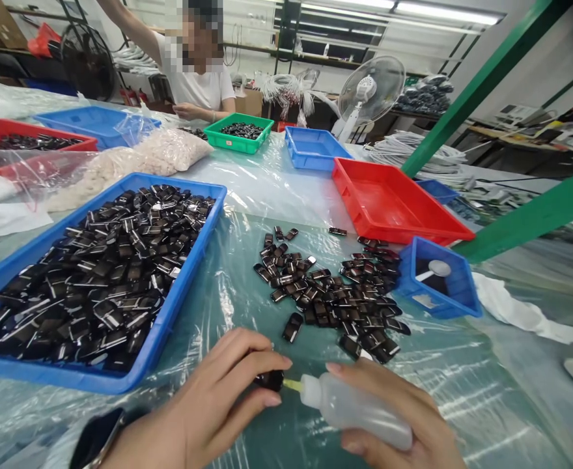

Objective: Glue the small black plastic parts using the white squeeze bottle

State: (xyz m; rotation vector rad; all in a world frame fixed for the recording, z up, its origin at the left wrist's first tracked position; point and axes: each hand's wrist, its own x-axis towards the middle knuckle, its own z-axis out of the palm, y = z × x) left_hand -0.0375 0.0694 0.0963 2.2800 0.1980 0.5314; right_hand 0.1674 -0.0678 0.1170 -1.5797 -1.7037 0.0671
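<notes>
Green tabletop (235,306) beneath bottle (357,409), long axis aslant, nozzle (293,385) leftward.

Left hand (213,391) pinching, fingers (262,362) arched above thumb (253,409); right hand (420,404) curled gripping

Held black piece (273,380) partly hidden, large blue tray (71,379) cropped left
</notes>
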